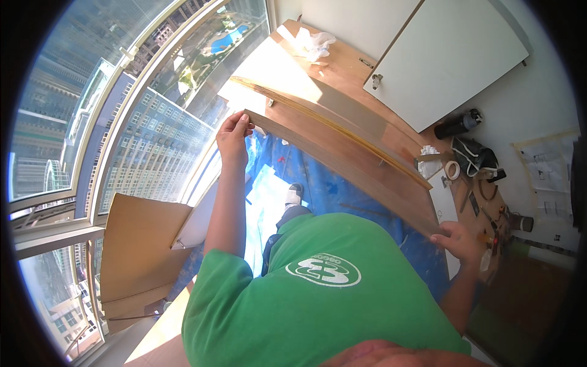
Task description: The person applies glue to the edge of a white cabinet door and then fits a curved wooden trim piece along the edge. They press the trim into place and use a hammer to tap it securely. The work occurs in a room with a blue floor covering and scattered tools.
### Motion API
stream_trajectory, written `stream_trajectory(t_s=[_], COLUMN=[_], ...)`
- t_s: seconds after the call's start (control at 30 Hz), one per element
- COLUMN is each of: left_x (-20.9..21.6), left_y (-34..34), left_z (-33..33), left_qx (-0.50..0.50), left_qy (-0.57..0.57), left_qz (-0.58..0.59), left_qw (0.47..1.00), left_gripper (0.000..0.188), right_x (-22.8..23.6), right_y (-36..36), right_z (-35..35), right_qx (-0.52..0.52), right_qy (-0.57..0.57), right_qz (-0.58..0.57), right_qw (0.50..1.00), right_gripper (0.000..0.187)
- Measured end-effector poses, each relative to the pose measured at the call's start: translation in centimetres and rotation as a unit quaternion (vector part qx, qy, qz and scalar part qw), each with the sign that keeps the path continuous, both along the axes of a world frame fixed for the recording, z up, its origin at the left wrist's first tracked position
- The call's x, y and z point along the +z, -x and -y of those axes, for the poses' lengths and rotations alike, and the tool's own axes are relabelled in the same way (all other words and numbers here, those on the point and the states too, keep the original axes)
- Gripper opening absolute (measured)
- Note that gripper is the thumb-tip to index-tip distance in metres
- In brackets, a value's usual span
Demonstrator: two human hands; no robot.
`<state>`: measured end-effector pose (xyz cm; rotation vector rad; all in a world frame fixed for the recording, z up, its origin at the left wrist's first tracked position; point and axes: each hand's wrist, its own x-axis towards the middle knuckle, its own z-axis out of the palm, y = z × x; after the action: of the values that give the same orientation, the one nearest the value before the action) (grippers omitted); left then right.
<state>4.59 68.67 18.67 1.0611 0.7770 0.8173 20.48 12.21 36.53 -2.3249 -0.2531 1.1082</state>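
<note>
A long brown wood-grain board (362, 181) spans slantwise in front of me, held at both ends. At its far left end, my left hand (233, 133) pinches the corner between thumb and fingers. My right hand (458, 241) grips the near right end, thumb against the edge. Just beyond the board, and roughly parallel to it, runs a long panel with a yellowish edge (330, 124); it rests on the wooden worktop (361, 85). Small metal fittings show near that panel.
Blue sheeting (330, 183) covers the floor. A white door panel (452, 55) leans behind the worktop. On the right are a black bottle (458, 124), a black bag (474, 156), a tape roll (452, 170) and tools. Cardboard (140, 251) stands by the windows at left.
</note>
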Motion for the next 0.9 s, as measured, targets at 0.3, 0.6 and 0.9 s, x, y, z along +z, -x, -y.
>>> stream_trajectory(t_s=[0.3,0.6,0.9], left_x=[-2.4,-5.0,-7.0], left_y=[-2.7,-3.5,-0.6], left_z=[-12.5,-15.9,-14.4], left_qx=[-0.013,-0.048,-0.250], left_qy=[0.031,0.034,-0.245], left_qz=[-0.035,-0.029,-0.288], left_qw=[0.999,0.998,0.891], left_gripper=[0.028,0.024,0.037], right_x=[3.4,3.6,7.6], right_y=[0.8,0.9,2.0], right_z=[-6.5,-9.6,-8.5], right_qx=[-0.042,-0.027,0.029], right_qy=[0.061,0.068,0.074], right_qz=[0.083,0.104,0.158], right_qw=[0.994,0.992,0.984], right_gripper=[0.031,0.038,0.032])
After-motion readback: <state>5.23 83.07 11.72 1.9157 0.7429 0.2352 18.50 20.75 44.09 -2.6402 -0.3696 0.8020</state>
